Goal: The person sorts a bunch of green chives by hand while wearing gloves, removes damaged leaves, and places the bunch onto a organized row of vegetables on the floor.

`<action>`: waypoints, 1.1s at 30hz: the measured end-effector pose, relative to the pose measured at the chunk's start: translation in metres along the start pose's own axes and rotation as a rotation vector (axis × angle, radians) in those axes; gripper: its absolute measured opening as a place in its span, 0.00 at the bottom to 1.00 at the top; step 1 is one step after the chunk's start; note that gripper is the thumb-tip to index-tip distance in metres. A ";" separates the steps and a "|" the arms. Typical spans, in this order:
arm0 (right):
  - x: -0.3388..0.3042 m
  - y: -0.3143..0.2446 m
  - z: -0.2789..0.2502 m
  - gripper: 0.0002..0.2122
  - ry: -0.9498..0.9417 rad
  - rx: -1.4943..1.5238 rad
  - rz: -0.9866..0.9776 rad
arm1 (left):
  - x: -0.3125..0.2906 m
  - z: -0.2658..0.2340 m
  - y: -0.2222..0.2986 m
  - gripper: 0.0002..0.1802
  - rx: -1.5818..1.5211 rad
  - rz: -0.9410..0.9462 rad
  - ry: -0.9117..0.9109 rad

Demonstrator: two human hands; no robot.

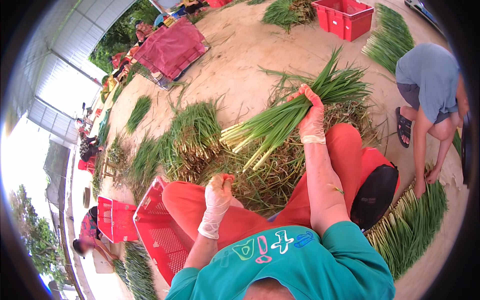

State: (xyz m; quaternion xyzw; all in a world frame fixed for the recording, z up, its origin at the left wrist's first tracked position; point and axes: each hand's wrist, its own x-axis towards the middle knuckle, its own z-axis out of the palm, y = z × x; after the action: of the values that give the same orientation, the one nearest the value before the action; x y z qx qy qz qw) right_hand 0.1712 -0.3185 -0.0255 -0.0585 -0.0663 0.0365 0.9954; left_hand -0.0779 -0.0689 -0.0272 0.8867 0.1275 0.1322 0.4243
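My right hand (pixel 312 117), in a thin glove with orange fingers, is closed around a bunch of garlic chives (pixel 272 125). The pale stem ends point left toward me, and the green leaves fan out to the far right. My left hand (pixel 218 197), gloved too, is curled closed over my left knee, apart from the bunch. Whatever its fingers may hold is hidden. Between my knees lies a heap of loose leaves and dry trimmings (pixel 270 187). Left of it stands a thick pile of chives (pixel 195 135), stem ends toward me.
A red crate (pixel 167 240) leans beside my left leg, with another red crate (pixel 116 220) behind it. At right, a bending person (pixel 430 85) touches a long row of chives (pixel 415 230). Farther off are a red crate (pixel 345 20) and a red-draped cage (pixel 172 47).
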 end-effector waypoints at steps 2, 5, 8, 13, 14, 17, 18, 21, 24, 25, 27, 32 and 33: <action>-0.001 -0.001 0.001 0.08 -0.013 0.025 -0.009 | 0.008 -0.007 -0.006 0.16 -0.198 -0.050 -0.063; -0.011 0.010 0.015 0.09 0.105 0.022 0.029 | 0.013 0.002 0.037 0.27 -0.369 -0.070 -0.241; -0.013 0.019 0.012 0.08 0.079 0.034 0.093 | 0.012 0.016 0.049 0.30 -0.641 -0.300 -0.555; -0.008 0.009 -0.001 0.07 0.238 -0.028 0.109 | 0.003 -0.004 0.050 0.16 -0.646 -0.435 -0.603; -0.008 0.003 -0.005 0.03 0.217 0.010 0.116 | -0.002 -0.014 0.053 0.14 -0.572 -0.395 -0.544; -0.003 0.007 -0.013 0.04 0.220 -0.069 0.065 | -0.002 -0.042 0.047 0.08 -0.441 -0.323 -0.287; -0.002 0.008 -0.015 0.04 0.237 -0.045 0.088 | -0.001 -0.045 0.046 0.07 -0.488 -0.241 -0.161; -0.005 0.012 -0.015 0.05 0.305 -0.109 0.116 | 0.023 -0.041 0.049 0.11 -0.185 0.262 0.080; -0.010 0.020 -0.018 0.04 0.334 -0.130 0.140 | 0.037 -0.023 0.079 0.22 0.395 0.575 0.126; -0.010 0.025 -0.018 0.04 0.357 -0.144 0.151 | 0.038 -0.019 0.081 0.25 0.420 0.580 0.083; -0.012 0.028 -0.020 0.04 0.336 -0.121 0.191 | 0.042 -0.009 0.055 0.17 0.382 0.507 -0.003; -0.020 0.026 -0.009 0.04 0.362 -0.188 0.197 | 0.044 0.001 0.034 0.04 -0.168 0.195 -0.046; -0.020 0.026 -0.010 0.04 0.354 -0.211 0.197 | 0.044 0.000 0.031 0.03 -0.217 0.120 -0.064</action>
State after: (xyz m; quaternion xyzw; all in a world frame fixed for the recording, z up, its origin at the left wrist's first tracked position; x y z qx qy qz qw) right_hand 0.1515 -0.2954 -0.0410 -0.1738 0.1118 0.1156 0.9716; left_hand -0.0330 -0.0733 0.0029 0.8455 0.0454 0.1419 0.5128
